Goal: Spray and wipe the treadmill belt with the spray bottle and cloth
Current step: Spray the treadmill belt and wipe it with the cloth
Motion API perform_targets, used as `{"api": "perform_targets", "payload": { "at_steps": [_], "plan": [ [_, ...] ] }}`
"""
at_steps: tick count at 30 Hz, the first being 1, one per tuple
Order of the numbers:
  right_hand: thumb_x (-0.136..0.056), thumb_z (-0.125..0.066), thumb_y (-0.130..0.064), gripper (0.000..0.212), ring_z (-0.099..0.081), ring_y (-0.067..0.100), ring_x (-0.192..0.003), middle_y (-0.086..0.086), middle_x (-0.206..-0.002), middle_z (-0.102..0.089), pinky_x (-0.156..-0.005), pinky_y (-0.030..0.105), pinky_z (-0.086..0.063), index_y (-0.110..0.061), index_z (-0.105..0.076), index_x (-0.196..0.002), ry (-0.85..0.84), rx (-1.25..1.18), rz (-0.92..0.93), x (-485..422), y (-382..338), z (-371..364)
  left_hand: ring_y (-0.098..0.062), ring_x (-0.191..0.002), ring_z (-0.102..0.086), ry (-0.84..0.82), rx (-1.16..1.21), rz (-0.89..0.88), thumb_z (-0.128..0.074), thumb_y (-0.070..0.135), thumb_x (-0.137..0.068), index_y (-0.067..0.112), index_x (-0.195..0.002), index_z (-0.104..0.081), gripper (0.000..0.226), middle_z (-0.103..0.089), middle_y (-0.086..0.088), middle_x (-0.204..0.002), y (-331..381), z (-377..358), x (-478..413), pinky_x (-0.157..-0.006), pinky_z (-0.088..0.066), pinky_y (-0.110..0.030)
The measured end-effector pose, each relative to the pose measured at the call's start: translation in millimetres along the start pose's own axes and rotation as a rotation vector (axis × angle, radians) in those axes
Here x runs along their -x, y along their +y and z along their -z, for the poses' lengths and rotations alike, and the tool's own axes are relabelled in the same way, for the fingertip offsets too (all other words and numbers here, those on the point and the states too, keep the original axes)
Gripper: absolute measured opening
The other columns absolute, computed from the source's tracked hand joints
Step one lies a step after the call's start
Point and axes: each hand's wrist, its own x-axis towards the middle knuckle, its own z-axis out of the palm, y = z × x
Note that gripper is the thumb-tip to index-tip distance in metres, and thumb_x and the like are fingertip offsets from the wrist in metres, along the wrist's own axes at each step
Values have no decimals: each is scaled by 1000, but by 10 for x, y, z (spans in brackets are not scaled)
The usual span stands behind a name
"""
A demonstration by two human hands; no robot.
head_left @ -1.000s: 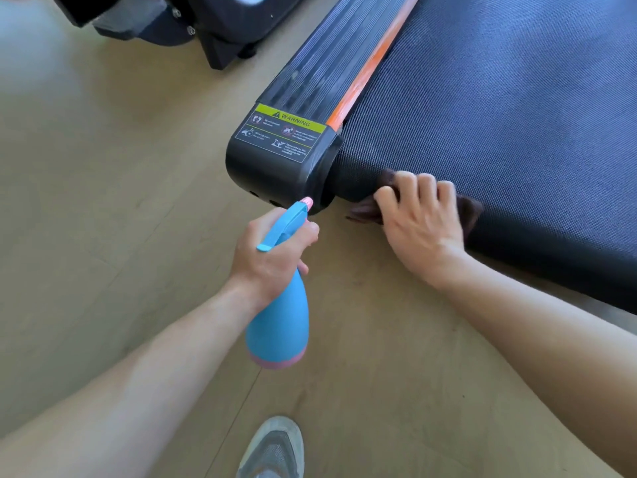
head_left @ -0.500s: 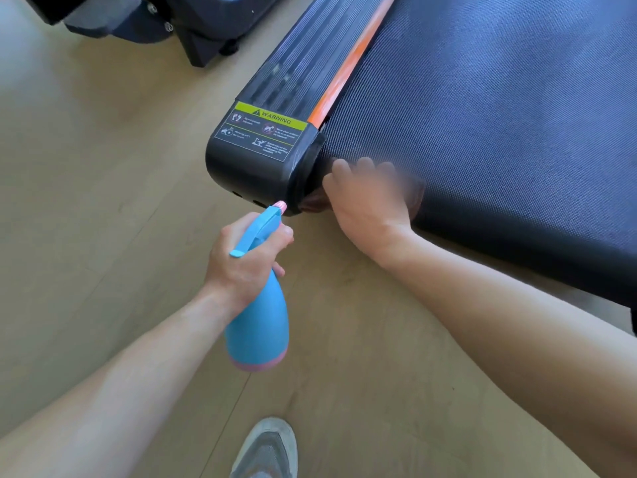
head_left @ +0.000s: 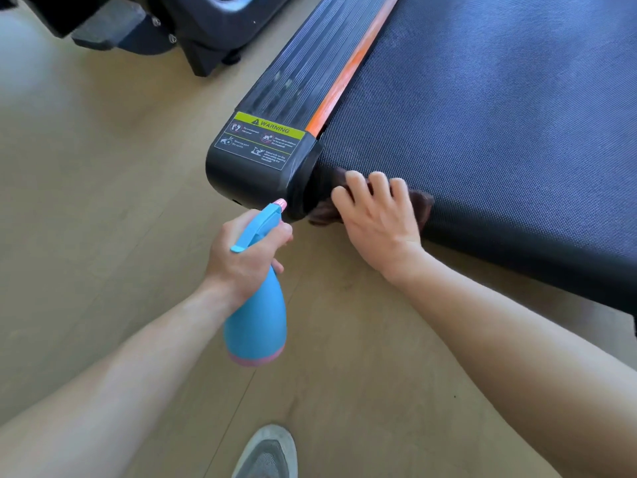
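Pressing cloth (head_left: 324, 215) against treadmill belt (head_left: 482, 132)

I read the supporting surface as a floor (head_left: 103, 236) of pale wood-look planks, with seams running diagonally through the view. The treadmill (head_left: 517, 263) stands directly on it, one corner toward me. Its black end cap (head_left: 248, 181) carries a yellow-headed warning label (head_left: 262, 139). The ribbed side rail (head_left: 303, 70), edged with an orange strip, runs away beside the dark woven belt (head_left: 482, 115). At upper left, apart from the treadmill, I note a second dark machine base (head_left: 206, 39) resting on the floor. At the bottom edge, one grey shoe (head_left: 269, 453) is planted on the planks, partly cut off.
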Motion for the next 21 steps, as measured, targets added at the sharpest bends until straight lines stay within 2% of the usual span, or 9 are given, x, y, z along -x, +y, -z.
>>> {"api": "perform_targets", "payload": {
  "at_steps": [4, 9, 13, 15, 18, 21],
  "plan": [
    [-95, -44, -9, 16, -55, 32, -85, 11, -112, -61, -70, 43, -40, -16, -56, -103, -18, 34, 20, 213, 188, 95, -17, -50, -64, -32, 23, 16, -67, 46, -77, 27, -95, -74, 27, -75, -14, -104, -66, 32, 63, -77, -56, -41],
    [-95, -44, -13, 14, -54, 32, -88, 9, -112, -59, -72, 44, -40, -16, -55, -102, -51, 12, 6, -204, -92, -28, -16, -49, -64, -31, 18, 6, -66, 44, -77, 23, -103, -75, 34, -73, -18, -105, -102, 78, 30, -72, -53, -35],
    [-94, -43, -13, 15, -54, 31, -87, 8, -110, -61, -73, 44, -41, -18, -56, -100, -59, 19, -17, -328, -192, -58, -16, -48, -64, -14, -11, -22, -66, 46, -77, 12, -113, -73, 50, -71, -25, -104, -62, 24, -27, -74, -57, -43],
    [-94, -47, -13, 13, -55, 32, -86, 9, -109, -62, -72, 44, -40, -18, -57, -100, -36, 29, -44, -165, -54, 18, -16, -49, -64, -23, 0, -36, -65, 47, -78, 13, -114, -73, 50, -72, -24, -105, -21, -6, -27, -76, -58, -45],
    [-94, -54, -15, 10, -56, 34, -88, 11, -114, -61, -73, 45, -39, -18, -58, -103, -79, 46, -62, 316, 271, 183, -15, -50, -64, -55, 11, -61, -65, 47, -78, 17, -112, -74, 46, -73, -20, -105, 18, -30, -3, -76, -56, -40],
    [-87, -67, -17, 20, -54, 35, -92, 13, -117, -57, -74, 46, -40, -16, -58, -106, -148, 81, -21, 531, 515, 298, -16, -51, -65, -72, 19, -63, -66, 47, -77, 15, -113, -73, 49, -73, -20, -104, 9, -12, 30, -76, -58, -44]
  ]
}}
